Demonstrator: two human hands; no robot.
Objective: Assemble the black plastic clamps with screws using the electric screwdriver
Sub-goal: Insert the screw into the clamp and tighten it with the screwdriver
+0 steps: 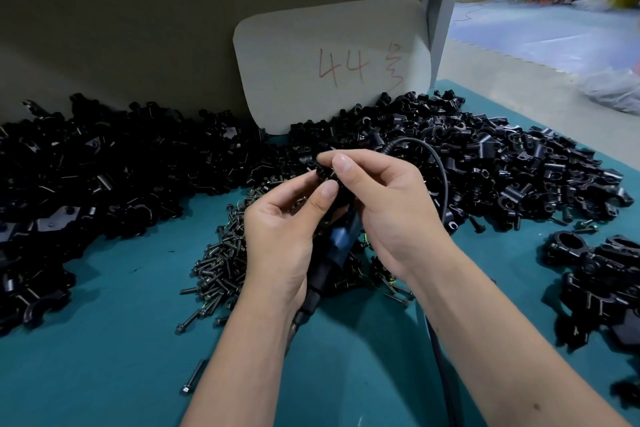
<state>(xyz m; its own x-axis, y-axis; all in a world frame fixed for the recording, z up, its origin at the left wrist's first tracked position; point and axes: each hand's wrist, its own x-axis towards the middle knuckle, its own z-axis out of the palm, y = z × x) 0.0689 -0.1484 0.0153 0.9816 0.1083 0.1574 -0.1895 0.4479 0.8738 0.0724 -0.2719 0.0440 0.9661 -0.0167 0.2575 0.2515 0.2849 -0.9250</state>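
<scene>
My left hand (280,236) and my right hand (384,204) meet above the middle of the teal table, and both pinch one small black plastic clamp (323,172) between thumbs and fingertips. A screw seems to stick out of the clamp, though it is too small to be sure. The electric screwdriver (337,246), black with a blue band, lies under my hands on a heap of dark screws (221,267). Its cable (440,177) arcs up behind my right hand.
Loose black clamp parts are heaped at the left (104,177) and back right (502,163). Several assembled clamps (595,274) lie at the right edge. A cardboard sheet (332,62) marked 44 leans at the back. A single screw (192,376) lies near the front.
</scene>
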